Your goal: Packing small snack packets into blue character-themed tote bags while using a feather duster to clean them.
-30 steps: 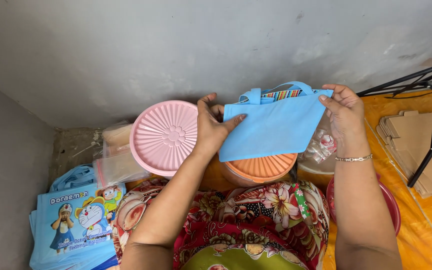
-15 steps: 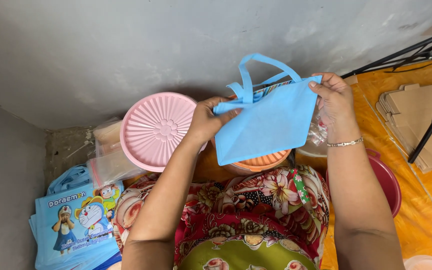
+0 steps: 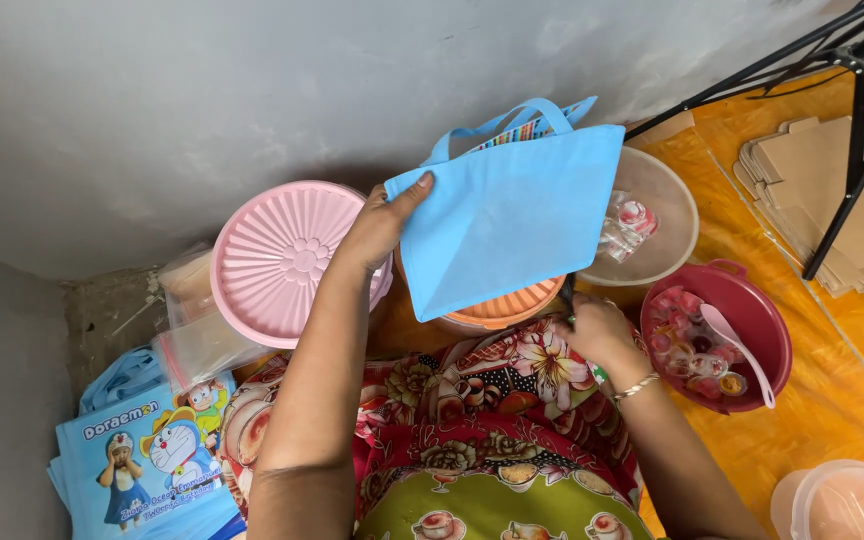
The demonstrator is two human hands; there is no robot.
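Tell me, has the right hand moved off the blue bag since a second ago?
Yes. The right hand has dropped from the blue bag to the orange lid's near edge.

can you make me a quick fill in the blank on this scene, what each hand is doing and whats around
The left hand holds up a light ____ bag.
The round ribbed lid beside that hand is ____.
The dark red bowl holds a white ____.
The right hand is ____ than the bag.

Missing words: blue; pink; spoon; lower

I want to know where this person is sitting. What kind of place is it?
Probably a home floor corner used for packing small gift bags: a stack of blue bags, flat cardboard boxes and a maroon bowl of little treats.
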